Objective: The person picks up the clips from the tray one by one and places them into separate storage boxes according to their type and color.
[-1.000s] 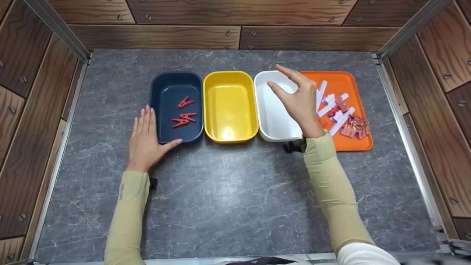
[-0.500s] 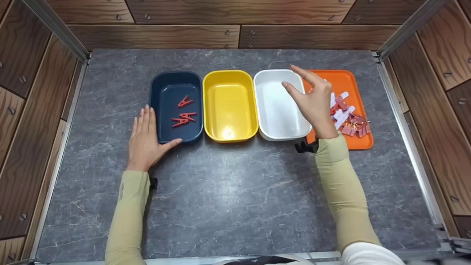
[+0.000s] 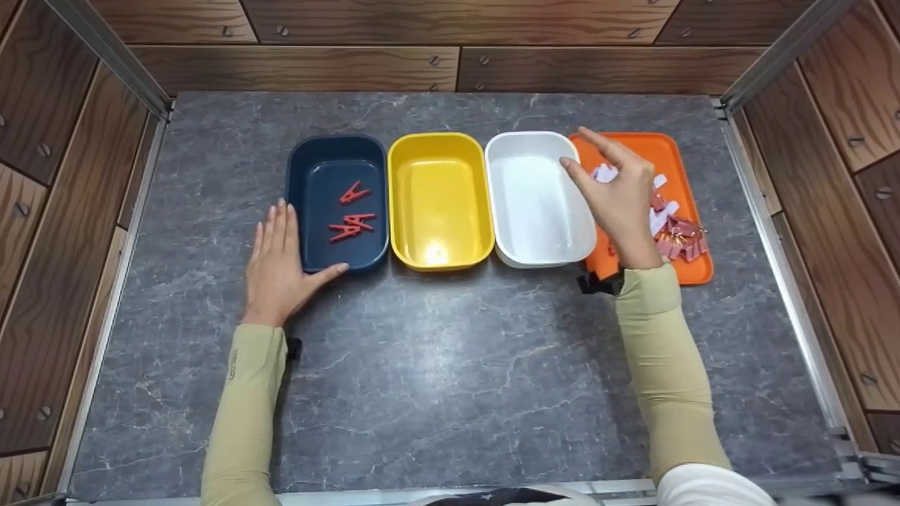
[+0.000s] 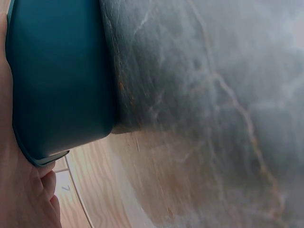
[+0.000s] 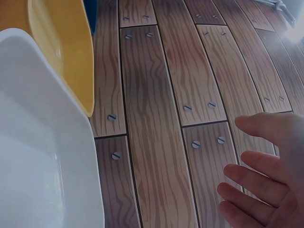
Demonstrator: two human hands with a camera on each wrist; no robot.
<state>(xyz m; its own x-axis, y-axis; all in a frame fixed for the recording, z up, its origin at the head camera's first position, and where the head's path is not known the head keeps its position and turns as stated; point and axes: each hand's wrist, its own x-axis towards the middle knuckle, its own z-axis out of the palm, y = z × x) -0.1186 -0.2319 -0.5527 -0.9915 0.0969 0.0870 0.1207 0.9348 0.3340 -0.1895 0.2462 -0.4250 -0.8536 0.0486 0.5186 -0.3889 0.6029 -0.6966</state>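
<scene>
Right hand (image 3: 620, 200): empty, wide.
Left hand (image 3: 278, 267): spread, empty.
Orange rectangular plastic tray (image 3: 643, 149): below right palm; best approached fingertips-first.

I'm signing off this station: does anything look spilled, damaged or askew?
Nothing stands out as spilled or damaged: the dark blue tub, yellow tub and white tub stand in a row. Only the white clips and pink binder clips look jumbled on the orange tray, some hidden by the right hand.
</scene>
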